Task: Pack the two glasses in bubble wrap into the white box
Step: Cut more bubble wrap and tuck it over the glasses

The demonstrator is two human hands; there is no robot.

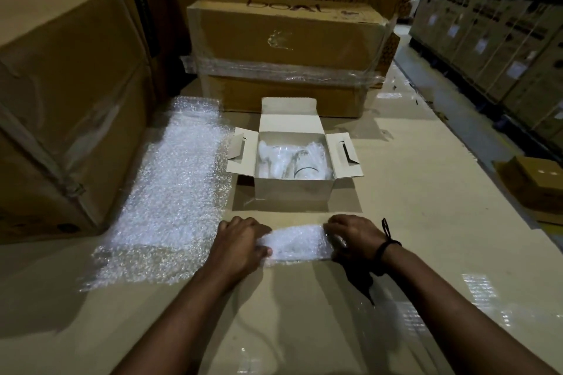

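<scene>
A white box [292, 189] stands open on the cardboard surface, its flaps spread out. Inside it lies a clear glass [304, 166] among bubble wrap. In front of the box a bubble-wrapped bundle [300, 242] lies sideways; whether a glass is inside it cannot be made out. My left hand [243, 240] grips the bundle's left end with curled fingers. My right hand [353, 237] grips its right end. A long sheet of bubble wrap [170, 192] is spread flat to the left of the box.
A large cardboard carton [61, 100] stands at the left. Stacked cartons bound in plastic film [286, 49] sit behind the white box. A small brown box [536, 183] lies at the right edge. Rows of cartons [502, 39] line the far right.
</scene>
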